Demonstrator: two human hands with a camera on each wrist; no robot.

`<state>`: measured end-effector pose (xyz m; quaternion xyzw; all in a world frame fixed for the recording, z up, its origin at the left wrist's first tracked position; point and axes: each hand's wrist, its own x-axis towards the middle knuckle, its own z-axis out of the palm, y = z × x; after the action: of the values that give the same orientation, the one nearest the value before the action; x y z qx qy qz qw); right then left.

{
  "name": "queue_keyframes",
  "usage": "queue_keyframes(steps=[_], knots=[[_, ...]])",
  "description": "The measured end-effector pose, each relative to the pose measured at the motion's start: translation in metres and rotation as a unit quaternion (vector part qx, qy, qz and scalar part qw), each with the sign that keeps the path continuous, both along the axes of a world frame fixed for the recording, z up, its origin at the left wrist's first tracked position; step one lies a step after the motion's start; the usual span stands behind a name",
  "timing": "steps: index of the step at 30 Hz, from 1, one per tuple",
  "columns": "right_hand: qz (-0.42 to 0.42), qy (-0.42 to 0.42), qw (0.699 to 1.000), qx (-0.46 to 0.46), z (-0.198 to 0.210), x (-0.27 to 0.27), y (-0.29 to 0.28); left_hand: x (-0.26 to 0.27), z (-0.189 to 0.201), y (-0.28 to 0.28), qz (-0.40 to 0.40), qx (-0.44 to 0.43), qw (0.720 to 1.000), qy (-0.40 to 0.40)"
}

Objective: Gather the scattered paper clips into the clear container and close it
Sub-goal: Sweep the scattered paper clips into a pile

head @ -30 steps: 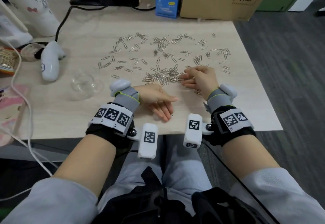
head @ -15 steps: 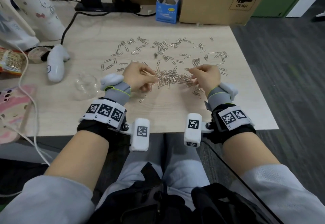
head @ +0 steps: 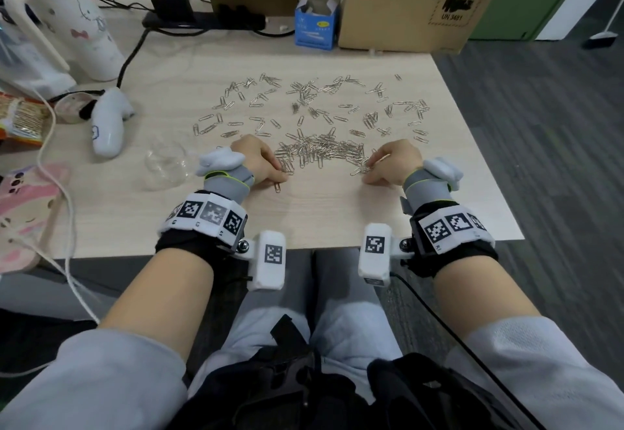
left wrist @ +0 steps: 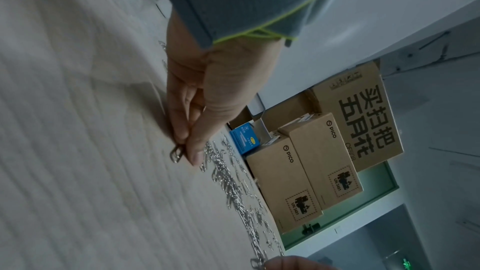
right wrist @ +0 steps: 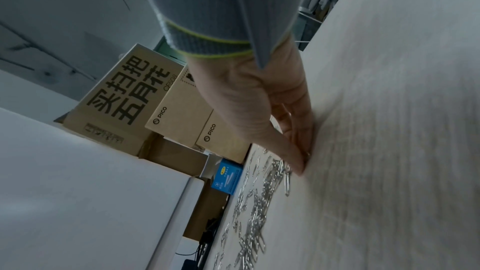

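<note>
Silver paper clips lie scattered over the wooden table, with a dense row of them, the pile, between my hands. My left hand rests on its edge at the pile's left end, fingers fairly straight and tips on the table; one loose clip lies at its fingertips. At the pile's right end my right hand lies with straight fingers pressed on the table against the clips. The clear container stands open just left of my left wrist.
A white controller, a small round clear dish, a snack pack and cables lie at the left. At the back stand a white bottle, a blue box and a cardboard box.
My left hand went from the near part of the table up to the pile's left end. Both hands now flank the pile, which has been drawn into a tighter row.
</note>
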<state>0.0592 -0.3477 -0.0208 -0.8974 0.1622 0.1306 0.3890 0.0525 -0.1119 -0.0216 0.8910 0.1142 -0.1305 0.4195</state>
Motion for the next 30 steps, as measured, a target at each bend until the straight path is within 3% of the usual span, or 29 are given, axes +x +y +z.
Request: queue_keyframes(steps=[9,12,15,18,22,26,30], knots=[[0.017,-0.062,0.997,0.039,-0.017,0.029,0.024,0.017,-0.005,-0.012,-0.003,-0.059,0.998,-0.016],[0.013,-0.109,0.992,0.068,-0.02,0.035,0.027,0.023,0.001,0.0,-0.046,0.017,0.998,-0.025],[-0.056,-0.177,0.983,0.009,-0.014,0.038,0.02,0.023,0.007,0.012,-0.122,0.1,0.987,0.036],[-0.099,-0.201,0.97,-0.091,-0.013,0.042,0.006,0.022,0.004,0.015,-0.118,0.093,0.986,0.072],[-0.084,-0.122,0.973,-0.176,-0.021,0.048,-0.002,0.029,0.0,0.003,-0.08,0.036,0.995,0.051],[0.007,-0.05,0.977,-0.205,-0.035,0.047,0.001,0.036,-0.006,-0.015,-0.079,0.044,0.996,0.002],[0.135,-0.059,0.972,-0.184,-0.035,0.044,0.016,0.039,-0.007,-0.032,-0.101,0.064,0.993,-0.026]])
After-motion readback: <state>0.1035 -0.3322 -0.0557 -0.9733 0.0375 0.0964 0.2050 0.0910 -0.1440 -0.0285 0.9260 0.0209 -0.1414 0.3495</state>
